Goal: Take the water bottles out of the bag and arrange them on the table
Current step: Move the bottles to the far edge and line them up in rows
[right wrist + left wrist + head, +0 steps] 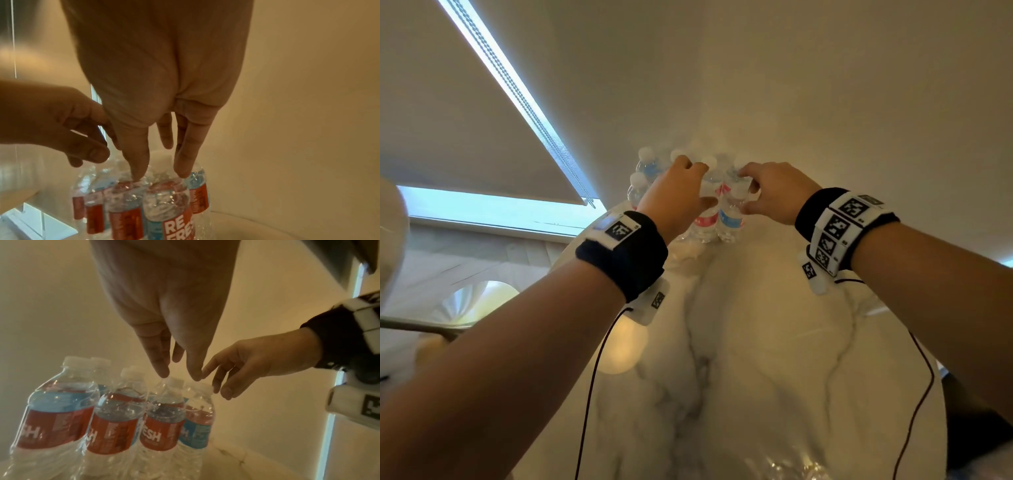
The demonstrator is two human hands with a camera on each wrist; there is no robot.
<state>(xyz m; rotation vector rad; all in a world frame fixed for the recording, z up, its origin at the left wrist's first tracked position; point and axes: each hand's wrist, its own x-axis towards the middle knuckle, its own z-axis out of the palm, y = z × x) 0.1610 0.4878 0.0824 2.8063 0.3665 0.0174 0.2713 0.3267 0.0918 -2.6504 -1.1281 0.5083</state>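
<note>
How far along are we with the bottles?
Done: a cluster of water bottles stands upright at the far end of the marble table. In hand: the left hand and right hand are at the tops of the nearest two bottles. Left: unclear, since no bag shows plainly.

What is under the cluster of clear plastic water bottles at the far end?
The clear plastic water bottles stand on a white marble-patterned table. Both hands cover the nearer caps, hiding any wrap there.
</note>
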